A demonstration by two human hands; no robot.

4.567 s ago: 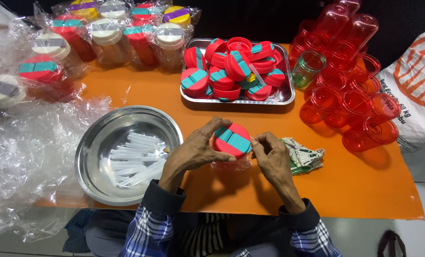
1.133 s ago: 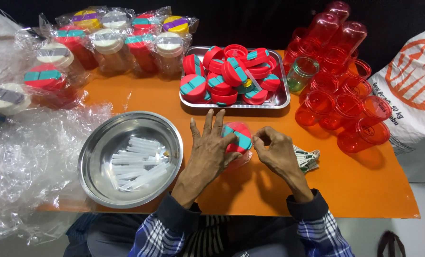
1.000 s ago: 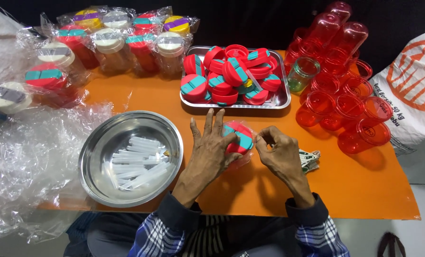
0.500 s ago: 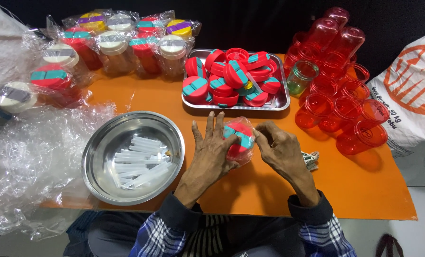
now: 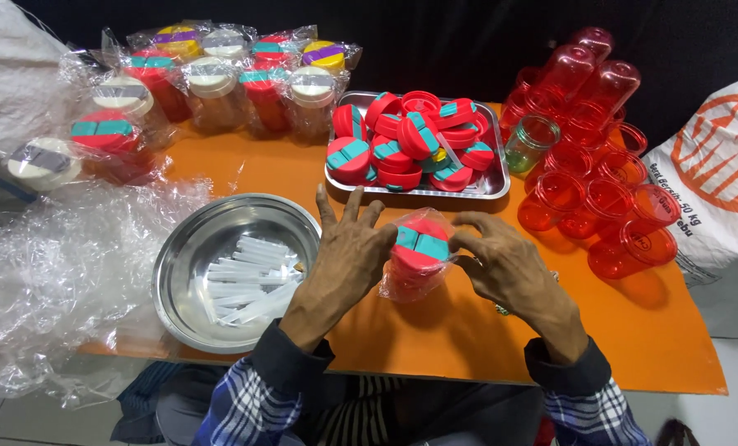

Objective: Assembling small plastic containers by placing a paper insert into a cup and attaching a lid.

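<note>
A small jar with a red and teal lid point(image 5: 418, 246), wrapped in a clear plastic bag, stands on the orange table point(image 5: 435, 330) in front of me. My left hand point(image 5: 348, 252) rests against the jar's left side with its fingers spread upward. On the jar's right, my right hand point(image 5: 501, 260) pinches the bag's plastic between fingertips. A round steel bowl point(image 5: 179, 272) with several clear plastic strips lies to the left of my left hand.
A steel tray point(image 5: 493, 186) piled with red and teal lids sits behind the jar. Empty red plastic jars point(image 5: 592, 182) cluster at the right, with one clear glass jar point(image 5: 528, 142). Bagged finished jars point(image 5: 212, 91) line the back left. Loose clear plastic point(image 5: 55, 264) covers the left edge. A white sack point(image 5: 716, 165) stands right.
My left hand went from gripping the jar to resting against it with fingers spread. My right hand keeps working the plastic at the jar's right side. The view shifted slightly.
</note>
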